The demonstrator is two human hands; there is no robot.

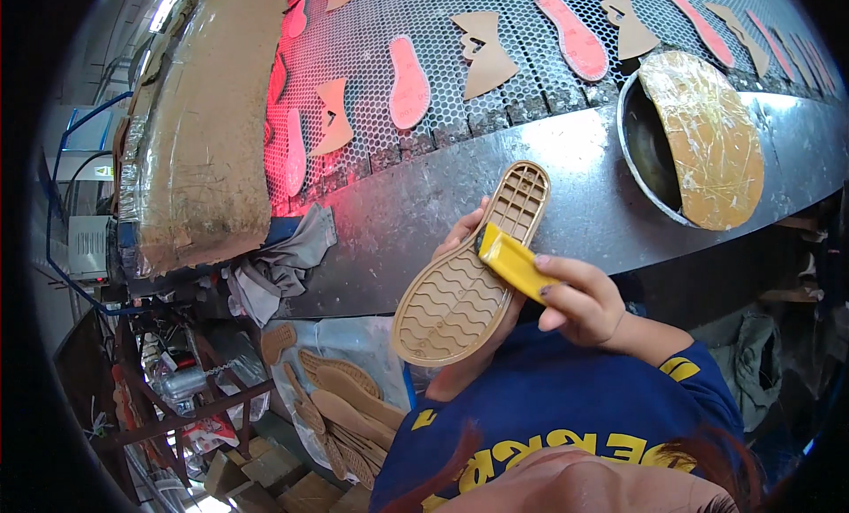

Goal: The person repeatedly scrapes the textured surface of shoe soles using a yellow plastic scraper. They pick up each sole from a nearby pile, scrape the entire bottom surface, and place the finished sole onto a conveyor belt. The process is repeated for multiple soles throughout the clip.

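A tan shoe sole (449,308) is held up in front of me, its patterned underside facing up, with wavy ridges at the toe and a grid at the heel. My left hand (462,232) grips it from behind; the fingers show at its left edge, and the rest is mostly hidden. In my right hand (579,299) is a flat yellow brush (517,264), pinched between thumb and fingers. Its dark far end lies at the narrow middle of the sole, and its tip is too small to make out clearly.
Beyond the metal ledge (371,274), a mesh conveyor (442,53) carries pink insoles (409,84) and tan cutouts (485,53). A round pan (650,146), partly covered by a tan board (707,141), stands right. More soles (349,398) lie lower left, near a grey cloth (283,261).
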